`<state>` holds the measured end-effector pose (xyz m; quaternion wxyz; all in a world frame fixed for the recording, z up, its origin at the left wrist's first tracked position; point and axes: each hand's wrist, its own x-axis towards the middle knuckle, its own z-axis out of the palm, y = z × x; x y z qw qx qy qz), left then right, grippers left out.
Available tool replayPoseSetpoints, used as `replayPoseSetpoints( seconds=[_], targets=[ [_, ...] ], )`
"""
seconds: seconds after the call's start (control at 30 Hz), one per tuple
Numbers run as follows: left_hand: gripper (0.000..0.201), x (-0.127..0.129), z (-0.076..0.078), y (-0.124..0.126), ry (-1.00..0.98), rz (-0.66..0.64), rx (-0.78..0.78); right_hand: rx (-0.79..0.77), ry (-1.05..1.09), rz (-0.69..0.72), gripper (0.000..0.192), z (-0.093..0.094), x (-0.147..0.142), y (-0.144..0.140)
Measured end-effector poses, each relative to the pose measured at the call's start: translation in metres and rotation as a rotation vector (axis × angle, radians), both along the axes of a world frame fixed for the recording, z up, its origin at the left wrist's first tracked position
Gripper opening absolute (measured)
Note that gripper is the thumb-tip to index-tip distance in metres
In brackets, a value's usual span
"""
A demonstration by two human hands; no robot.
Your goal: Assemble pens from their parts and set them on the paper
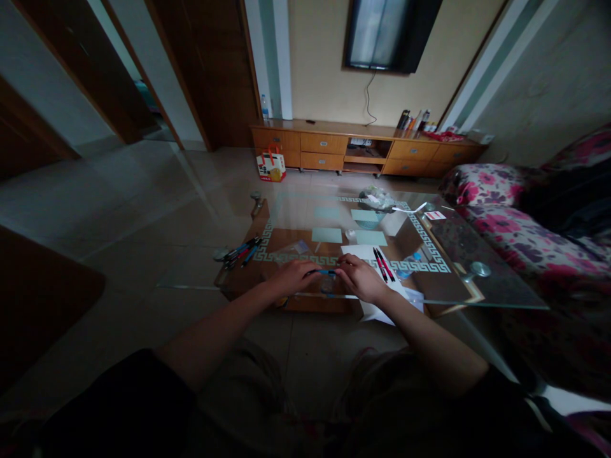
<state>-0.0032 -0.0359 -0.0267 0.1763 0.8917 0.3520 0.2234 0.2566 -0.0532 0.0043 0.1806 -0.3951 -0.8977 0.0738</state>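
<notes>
Bare forearms and hands (pixel 329 278), dark short sleeves at the upper arms, greyish-brown trousers.

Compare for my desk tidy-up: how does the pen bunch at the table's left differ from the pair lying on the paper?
The pen bunch has several pens, some blue, lying on bare glass at the table's left edge. The pair is two red-and-dark pens lying side by side on white paper, beside the right hand. Neither group is held.
</notes>
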Motion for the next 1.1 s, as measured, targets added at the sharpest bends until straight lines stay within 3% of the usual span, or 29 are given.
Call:
replayPoseSetpoints(
  seconds=[0.17,0.33,0.6,0.8,0.97,1.1],
  targets=[
    [0.027,-0.0005,-0.0012,-0.0001,-0.010,0.008,-0.002,-0.006,0.050,0.012,0.015,-0.0030,0.0002,0.0018],
    [0.027,-0.0006,-0.0015,0.0002,-0.008,0.005,-0.008,-0.017,0.047,-0.003,0.027,-0.0004,0.0005,-0.0006],
    [0.027,-0.0006,-0.0012,-0.0003,0.007,0.019,-0.007,-0.010,0.025,-0.029,0.012,-0.0033,0.0017,0.0017],
    [0.028,-0.0013,-0.0037,0.0009,-0.003,0.006,-0.004,-0.006,0.036,-0.043,0.028,-0.0034,0.0015,-0.0003],
    [0.028,-0.0012,-0.0053,0.0003,-0.003,0.009,-0.004,0.000,0.009,-0.065,0.025,0.0003,0.0011,-0.0011],
    [0.029,-0.0012,-0.0061,0.0005,-0.001,0.033,-0.010,-0.037,0.129,-0.068,0.019,-0.0036,0.0012,0.0009]
  ],
)
